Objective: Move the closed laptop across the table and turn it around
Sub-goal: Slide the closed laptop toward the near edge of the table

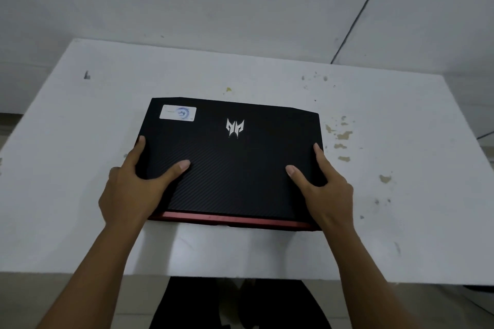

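Fingers of both hands clamp the closed black textured laptop with red rear strip [232,163]: left hand [131,189] and right hand [324,192] grip opposite side edges, thumbs on lid. Laptop sits between them on the stained white table [401,221]. Keep grip even, pivot flat.

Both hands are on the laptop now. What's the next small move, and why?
Probably slide it across the table while starting to rotate it. The left hand and right hand grip opposite side edges of the closed laptop, and its red edge faces the person, so it looks unturned.
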{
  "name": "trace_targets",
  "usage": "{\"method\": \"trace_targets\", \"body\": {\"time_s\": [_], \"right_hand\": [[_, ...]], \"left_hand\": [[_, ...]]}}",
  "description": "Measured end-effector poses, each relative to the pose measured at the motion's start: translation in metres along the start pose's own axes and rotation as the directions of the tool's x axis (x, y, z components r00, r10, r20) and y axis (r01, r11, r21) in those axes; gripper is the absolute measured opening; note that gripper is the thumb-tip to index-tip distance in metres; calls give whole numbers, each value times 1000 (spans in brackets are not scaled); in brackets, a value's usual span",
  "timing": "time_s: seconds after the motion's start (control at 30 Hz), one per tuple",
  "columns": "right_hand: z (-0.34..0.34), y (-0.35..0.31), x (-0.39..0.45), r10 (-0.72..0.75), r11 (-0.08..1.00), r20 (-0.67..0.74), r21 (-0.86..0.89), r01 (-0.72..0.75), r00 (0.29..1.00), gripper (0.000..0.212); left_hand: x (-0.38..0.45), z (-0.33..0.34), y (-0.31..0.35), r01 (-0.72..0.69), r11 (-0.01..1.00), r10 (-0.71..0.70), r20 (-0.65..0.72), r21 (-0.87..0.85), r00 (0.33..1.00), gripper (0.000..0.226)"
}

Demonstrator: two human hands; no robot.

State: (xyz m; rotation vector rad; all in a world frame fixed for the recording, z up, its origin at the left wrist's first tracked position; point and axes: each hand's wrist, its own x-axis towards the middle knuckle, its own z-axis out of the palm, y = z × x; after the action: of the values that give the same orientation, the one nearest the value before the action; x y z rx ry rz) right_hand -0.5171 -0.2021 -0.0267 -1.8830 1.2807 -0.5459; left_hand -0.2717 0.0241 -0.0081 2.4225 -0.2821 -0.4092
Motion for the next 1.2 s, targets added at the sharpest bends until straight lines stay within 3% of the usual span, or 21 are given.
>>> {"method": "trace_targets", "body": {"time_s": [0.6,0.9,1.2], "right_hand": [[-12,89,-43,-114,988,-133,85,126,985,72],[-34,107,-58,-245,969,-153,-2,248,957,70],[-43,108,-60,-291,950,-118,-156,272,949,72]], "left_hand": [[-57,46,-70,-308,950,302,-95,-57,949,115],[-93,42,-84,-411,888,411,-43,-206,910,125],[-105,43,-84,-423,901,421,-41,-97,906,132]]}}
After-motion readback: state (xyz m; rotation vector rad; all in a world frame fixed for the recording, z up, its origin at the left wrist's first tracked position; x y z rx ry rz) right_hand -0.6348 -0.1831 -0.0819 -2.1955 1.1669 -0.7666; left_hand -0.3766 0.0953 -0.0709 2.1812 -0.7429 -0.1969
